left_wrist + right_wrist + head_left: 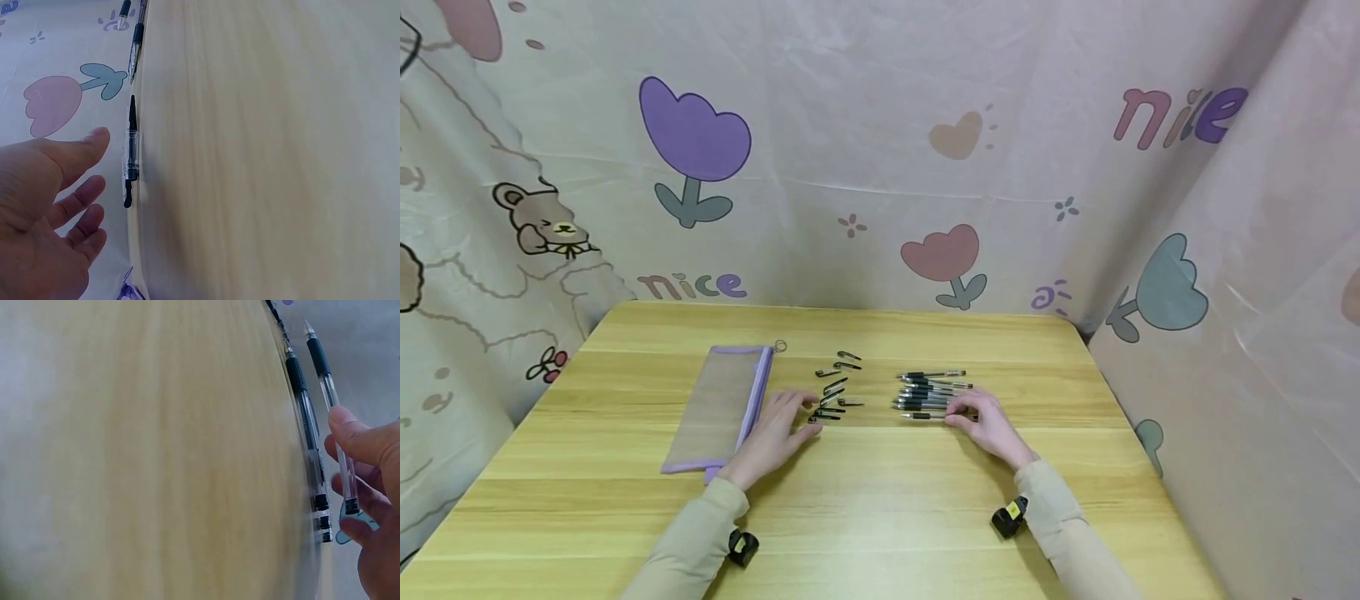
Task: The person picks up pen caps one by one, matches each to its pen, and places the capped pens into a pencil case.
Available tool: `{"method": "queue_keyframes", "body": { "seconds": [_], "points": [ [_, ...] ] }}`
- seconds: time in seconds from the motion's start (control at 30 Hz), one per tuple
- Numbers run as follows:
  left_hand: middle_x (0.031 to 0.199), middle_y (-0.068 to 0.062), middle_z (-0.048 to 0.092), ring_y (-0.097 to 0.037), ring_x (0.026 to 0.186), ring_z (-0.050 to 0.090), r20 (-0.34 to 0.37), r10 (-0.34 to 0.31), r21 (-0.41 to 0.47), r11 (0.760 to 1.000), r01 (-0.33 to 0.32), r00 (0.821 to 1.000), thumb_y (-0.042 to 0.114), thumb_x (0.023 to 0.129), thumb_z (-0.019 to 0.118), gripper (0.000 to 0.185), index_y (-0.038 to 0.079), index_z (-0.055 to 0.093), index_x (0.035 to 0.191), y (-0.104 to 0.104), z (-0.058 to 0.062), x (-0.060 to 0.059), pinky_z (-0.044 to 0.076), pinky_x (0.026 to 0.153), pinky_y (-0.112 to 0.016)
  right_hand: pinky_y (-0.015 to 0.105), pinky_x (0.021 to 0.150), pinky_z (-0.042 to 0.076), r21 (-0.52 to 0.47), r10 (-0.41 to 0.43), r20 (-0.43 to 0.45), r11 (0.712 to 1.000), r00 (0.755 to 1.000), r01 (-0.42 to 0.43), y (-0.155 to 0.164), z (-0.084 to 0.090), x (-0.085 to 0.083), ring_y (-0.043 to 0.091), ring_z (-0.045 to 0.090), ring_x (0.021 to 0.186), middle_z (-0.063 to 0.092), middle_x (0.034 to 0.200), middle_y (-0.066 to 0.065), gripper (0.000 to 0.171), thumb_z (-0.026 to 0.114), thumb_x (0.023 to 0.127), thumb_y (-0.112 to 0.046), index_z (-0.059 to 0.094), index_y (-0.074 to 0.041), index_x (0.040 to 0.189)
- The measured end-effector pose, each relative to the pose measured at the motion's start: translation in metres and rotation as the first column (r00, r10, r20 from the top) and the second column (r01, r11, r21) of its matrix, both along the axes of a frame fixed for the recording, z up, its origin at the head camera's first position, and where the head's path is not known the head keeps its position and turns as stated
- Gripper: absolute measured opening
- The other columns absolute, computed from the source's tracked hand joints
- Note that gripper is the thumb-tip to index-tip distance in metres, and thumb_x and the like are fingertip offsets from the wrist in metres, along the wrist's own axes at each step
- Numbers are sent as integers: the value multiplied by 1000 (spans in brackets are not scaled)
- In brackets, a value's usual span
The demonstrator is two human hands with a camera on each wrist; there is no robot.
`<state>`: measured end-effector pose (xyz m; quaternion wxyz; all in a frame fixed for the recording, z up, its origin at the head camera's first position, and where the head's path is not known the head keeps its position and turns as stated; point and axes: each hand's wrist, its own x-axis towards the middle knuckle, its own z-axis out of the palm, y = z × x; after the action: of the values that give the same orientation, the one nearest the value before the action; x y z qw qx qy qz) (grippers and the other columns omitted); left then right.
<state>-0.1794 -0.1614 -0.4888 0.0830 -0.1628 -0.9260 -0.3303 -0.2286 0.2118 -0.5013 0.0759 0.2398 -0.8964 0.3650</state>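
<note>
My right hand [990, 425] pinches a clear gel pen [331, 394] between thumb and fingers. The pen has a dark grip and a bare tip that points left in the head view. A row of similar uncapped pens [306, 419] lies on the table just beyond it. My left hand [775, 433] hovers by several loose black-and-clear pen caps [829, 410], its fingers slightly bent and parted. In the left wrist view a cap [131, 153] stands out past the thumb, with a gap between it and the hand.
A mesh zip pouch [715, 408] with purple edging lies flat left of the caps, partly behind my left hand. More caps [847, 366] are scattered farther back on the wooden table [880, 517]. A printed curtain [820, 150] hangs behind and at the sides.
</note>
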Motion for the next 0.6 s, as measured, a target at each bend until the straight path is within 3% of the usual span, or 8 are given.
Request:
{"method": "queue_keyframes", "body": {
  "seconds": [0.13, 0.27, 0.6],
  "points": [
    [121, -15, 65, -35, 117, 55, -17, 1, 21, 1000, -1, 1000, 14, 86, 78, 42, 2, 63, 123, 2, 1, -1, 46, 101, -56, 43, 96, 55, -31, -11, 54, 999, 998, 12, 0, 2, 3, 26, 69, 100, 76, 100, 6, 11, 80, 82, -9, 76, -11, 92],
    [118, -14, 66, -35, 114, 58, -6, 6, 29, 1000, -6, 1000, 9, 83, 79, 37, 2, 66, 117, 4, 1, -4, 47, 100, -55, 28, 86, 56, -52, -4, 62, 999, 998, 7, 1, 3, 5, 18, 69, 90, 76, 98, 5, 14, 80, 82, -8, 76, -9, 95],
    [111, -12, 69, -31, 107, 63, 33, 11, 17, 1000, -12, 999, 3, 81, 80, 27, 5, 70, 106, 5, 1, -9, 51, 98, -51, 29, 89, 57, -77, 17, 72, 997, 997, -11, 0, 4, 7, 20, 70, 93, 76, 98, 4, 13, 81, 81, -9, 78, -9, 94]
  ]
}}
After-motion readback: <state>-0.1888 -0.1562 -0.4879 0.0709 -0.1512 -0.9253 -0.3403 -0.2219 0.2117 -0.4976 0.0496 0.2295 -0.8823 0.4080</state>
